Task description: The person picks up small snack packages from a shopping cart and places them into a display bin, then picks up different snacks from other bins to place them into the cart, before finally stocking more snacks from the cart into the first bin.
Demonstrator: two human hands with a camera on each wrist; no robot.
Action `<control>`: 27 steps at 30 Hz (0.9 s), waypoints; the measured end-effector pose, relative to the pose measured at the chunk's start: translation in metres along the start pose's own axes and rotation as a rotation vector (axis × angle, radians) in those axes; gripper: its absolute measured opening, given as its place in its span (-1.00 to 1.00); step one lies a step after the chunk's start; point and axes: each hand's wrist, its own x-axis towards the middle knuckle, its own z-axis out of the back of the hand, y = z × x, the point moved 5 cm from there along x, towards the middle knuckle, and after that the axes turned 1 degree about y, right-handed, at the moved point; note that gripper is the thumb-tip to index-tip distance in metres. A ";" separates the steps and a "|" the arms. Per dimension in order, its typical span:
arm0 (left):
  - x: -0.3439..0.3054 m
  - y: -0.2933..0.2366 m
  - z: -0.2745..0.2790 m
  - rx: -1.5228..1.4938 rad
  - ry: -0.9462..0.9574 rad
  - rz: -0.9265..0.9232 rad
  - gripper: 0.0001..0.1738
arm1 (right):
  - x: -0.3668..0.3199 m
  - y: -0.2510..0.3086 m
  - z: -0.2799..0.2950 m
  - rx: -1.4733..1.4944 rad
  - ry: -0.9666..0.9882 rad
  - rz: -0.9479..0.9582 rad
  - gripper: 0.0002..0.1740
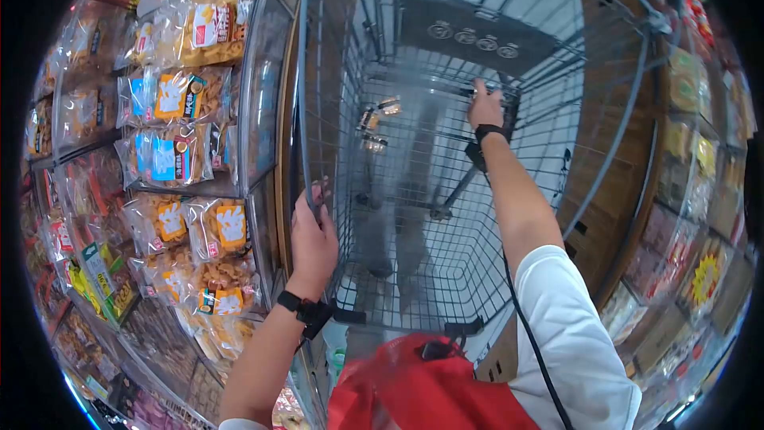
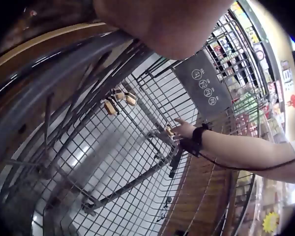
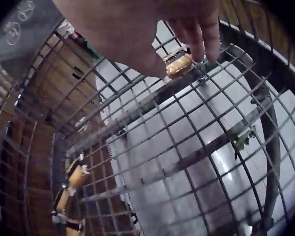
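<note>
A grey wire shopping cart [image 1: 414, 287] fills the middle of the head view. My left hand [image 1: 313, 243] is around its left side rim. Inside the basket my right hand [image 1: 485, 107] reaches low toward the far end, its fingers spread. Beside those fingers, in the right wrist view, a small golden packaged item [image 3: 178, 64] sits between the thumb side and the fingers; firm contact cannot be made out. Several similar small packs [image 1: 372, 123] lie inside the basket, left of that hand. The left wrist view shows these packs [image 2: 119, 101] too.
Shelves of bagged snacks [image 1: 179, 95] stand close on the left. More packaged goods [image 1: 704, 271] line the right side. A dark panel with round symbols [image 1: 477, 36] is on the cart's far end. A red garment [image 1: 422, 386] shows at the bottom, and a black cable [image 1: 529, 314] runs along the right sleeve.
</note>
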 end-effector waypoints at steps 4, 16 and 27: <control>0.000 -0.013 0.004 0.005 0.019 0.011 -0.51 | -0.006 0.012 -0.007 0.045 -0.113 0.045 -0.47; -0.001 -0.007 0.001 -0.097 0.030 0.039 -0.50 | -0.014 0.062 -0.036 -0.205 -0.012 0.301 -0.37; -0.003 -0.006 0.000 -0.082 0.076 0.086 -0.53 | -0.008 0.107 -0.066 -0.222 0.219 0.871 -0.58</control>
